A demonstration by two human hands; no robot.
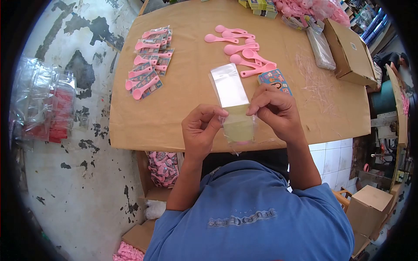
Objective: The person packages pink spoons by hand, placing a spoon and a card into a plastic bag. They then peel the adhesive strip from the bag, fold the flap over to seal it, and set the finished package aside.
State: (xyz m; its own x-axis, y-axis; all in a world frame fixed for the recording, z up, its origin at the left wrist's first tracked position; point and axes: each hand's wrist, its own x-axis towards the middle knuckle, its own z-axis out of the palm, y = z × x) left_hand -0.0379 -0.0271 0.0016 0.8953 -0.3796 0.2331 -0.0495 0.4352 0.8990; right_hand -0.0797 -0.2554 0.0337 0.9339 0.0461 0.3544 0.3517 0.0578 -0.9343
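Observation:
Between my two hands hangs a clear plastic bag with a pale yellow-green card inside its lower part and a whitish flap at the top. My left hand pinches its left edge. On the right edge, my right hand pinches the bag too. A blue printed card lies just beyond my right hand, partly hidden by it. Loose pink spoons lie on the brown table beyond the bag. At the left of the table, several bagged pink spoons with cards lie in overlapping rows.
An open cardboard box stands at the table's right, beside a stack of clear bags. Pink spoons in plastic and card stacks lie at the far edge. Below the table, a box holds pink items. Another person's arm shows at far right.

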